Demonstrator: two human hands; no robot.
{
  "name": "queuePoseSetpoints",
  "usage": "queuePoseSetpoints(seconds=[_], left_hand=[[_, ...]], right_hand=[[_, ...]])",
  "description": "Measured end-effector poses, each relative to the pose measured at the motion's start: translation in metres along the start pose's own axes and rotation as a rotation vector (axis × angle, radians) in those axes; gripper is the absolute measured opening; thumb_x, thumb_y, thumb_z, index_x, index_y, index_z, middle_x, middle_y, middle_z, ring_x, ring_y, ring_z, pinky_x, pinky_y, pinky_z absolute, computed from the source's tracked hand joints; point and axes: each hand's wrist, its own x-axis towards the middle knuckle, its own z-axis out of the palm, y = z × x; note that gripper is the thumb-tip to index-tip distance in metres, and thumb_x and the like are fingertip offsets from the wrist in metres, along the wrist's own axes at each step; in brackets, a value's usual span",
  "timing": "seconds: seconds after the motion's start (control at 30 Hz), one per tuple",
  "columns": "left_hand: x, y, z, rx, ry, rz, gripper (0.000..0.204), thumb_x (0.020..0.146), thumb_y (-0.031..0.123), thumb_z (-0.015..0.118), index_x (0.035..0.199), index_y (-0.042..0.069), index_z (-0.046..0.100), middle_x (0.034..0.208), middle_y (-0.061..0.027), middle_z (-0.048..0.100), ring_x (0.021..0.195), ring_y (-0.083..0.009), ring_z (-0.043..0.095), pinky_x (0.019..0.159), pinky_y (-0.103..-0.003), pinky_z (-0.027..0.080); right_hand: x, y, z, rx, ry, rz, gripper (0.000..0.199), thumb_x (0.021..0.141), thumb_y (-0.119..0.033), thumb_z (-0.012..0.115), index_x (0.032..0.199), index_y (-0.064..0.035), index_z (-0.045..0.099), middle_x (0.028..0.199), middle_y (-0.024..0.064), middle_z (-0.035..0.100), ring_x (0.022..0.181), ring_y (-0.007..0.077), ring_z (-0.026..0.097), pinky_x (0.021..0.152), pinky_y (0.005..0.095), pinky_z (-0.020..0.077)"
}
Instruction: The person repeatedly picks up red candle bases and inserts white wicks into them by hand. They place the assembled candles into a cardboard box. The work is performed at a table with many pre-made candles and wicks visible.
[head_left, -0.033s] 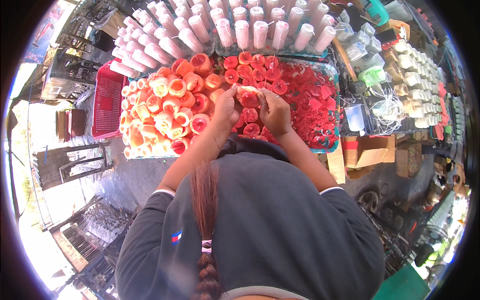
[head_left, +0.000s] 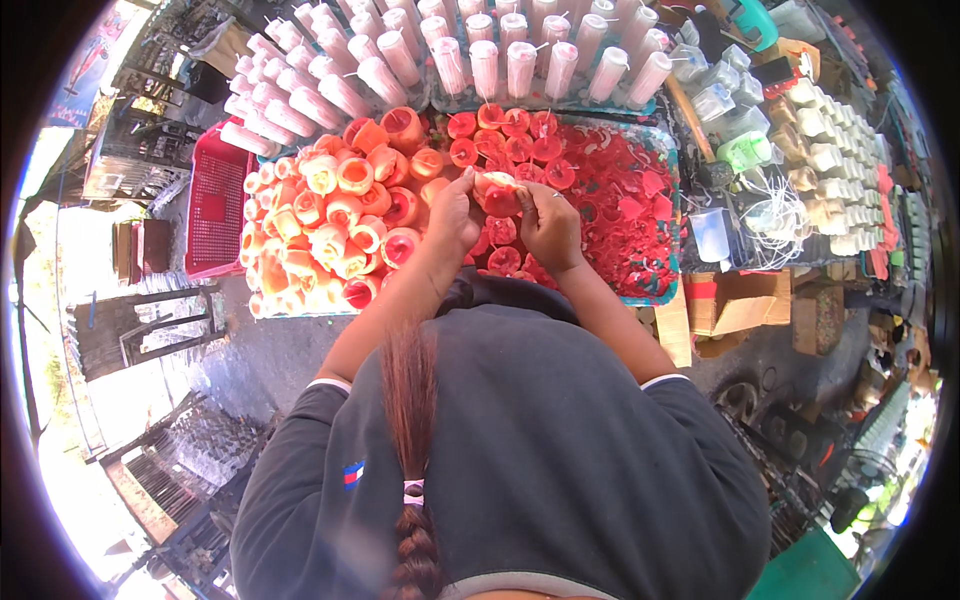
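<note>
Between my two hands is a small cup-shaped candle (head_left: 500,198), red in the middle with a pale orange wax rim. My left hand (head_left: 455,217) grips its left side with the fingertips. On the other side, the thumb and fingers of my right hand (head_left: 550,225) pinch its edge. Just beyond stand several round red candles (head_left: 517,122) with wicks, and a few more red ones (head_left: 503,231) show between my wrists. A heap of orange, petal-shaped wax candles (head_left: 340,210) fills the left side. To the right, red wax scraps (head_left: 610,220) cover the blue-green tray (head_left: 672,150).
Rows of pale pink pillar candles (head_left: 520,68) with wicks stand along the far side. A red plastic basket (head_left: 210,205) is at the left. Rightward are clear plastic cups (head_left: 712,103), a tangle of white string (head_left: 775,220), stacked pale moulds (head_left: 825,160) and an open cardboard box (head_left: 735,305).
</note>
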Motion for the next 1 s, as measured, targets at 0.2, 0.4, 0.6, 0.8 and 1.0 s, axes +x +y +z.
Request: queuePoseSetpoints(seconds=[0.2,0.4,0.6,0.8,1.0], left_hand=[[0.006,-0.008,-0.004,0.031,0.036,0.004,0.023,0.097,0.022,0.044,0.097,0.001,0.054,0.091,-0.0118,0.062,0.088,-0.0219,0.061,0.082,-0.034,0.049],[0.010,-0.004,-0.012,0.471,-0.066,0.309,0.022,0.092,0.022,0.056,0.100,0.001,0.053,0.092,-0.0075,0.059,0.089,-0.0131,0.059,0.080,-0.026,0.049],[-0.025,-0.010,0.009,0.388,-0.211,0.420,0.035,0.083,0.005,0.068,0.113,-0.001,0.051,0.105,-0.0068,0.059,0.097,-0.0120,0.058,0.087,-0.025,0.047],[-0.036,0.012,0.016,0.533,-0.291,0.442,0.023,0.091,0.015,0.059,0.106,-0.002,0.062,0.093,-0.0015,0.064,0.083,-0.0053,0.057,0.071,-0.019,0.045],[-0.030,0.009,0.018,0.607,-0.230,0.502,0.026,0.094,0.019,0.055,0.111,0.000,0.057,0.098,-0.0038,0.063,0.088,-0.0079,0.058,0.073,-0.021,0.048]], right_hand=[[-0.016,0.019,0.029,0.381,0.005,0.524,0.019,0.093,-0.017,0.054,0.088,-0.0007,0.062,0.069,0.0042,0.061,0.061,0.0105,0.057,0.055,0.0254,0.0476],[0.001,0.000,0.026,0.443,0.052,0.541,0.023,0.094,-0.020,0.054,0.087,0.0005,0.062,0.071,0.0021,0.060,0.063,0.0068,0.054,0.059,0.0240,0.0490],[0.016,-0.020,0.004,1.018,0.041,0.719,0.029,0.095,-0.024,0.052,0.107,0.0015,0.058,0.099,0.0060,0.060,0.089,0.0103,0.057,0.075,0.0278,0.0544],[0.021,-0.019,-0.012,1.325,-0.163,0.669,0.041,0.094,-0.020,0.053,0.129,0.0007,0.047,0.112,0.0080,0.059,0.096,0.0139,0.059,0.081,0.0313,0.0542],[0.021,-0.019,-0.005,1.222,-0.100,0.675,0.039,0.093,-0.017,0.055,0.127,0.0000,0.050,0.109,0.0076,0.062,0.091,0.0143,0.062,0.080,0.0298,0.0542]])
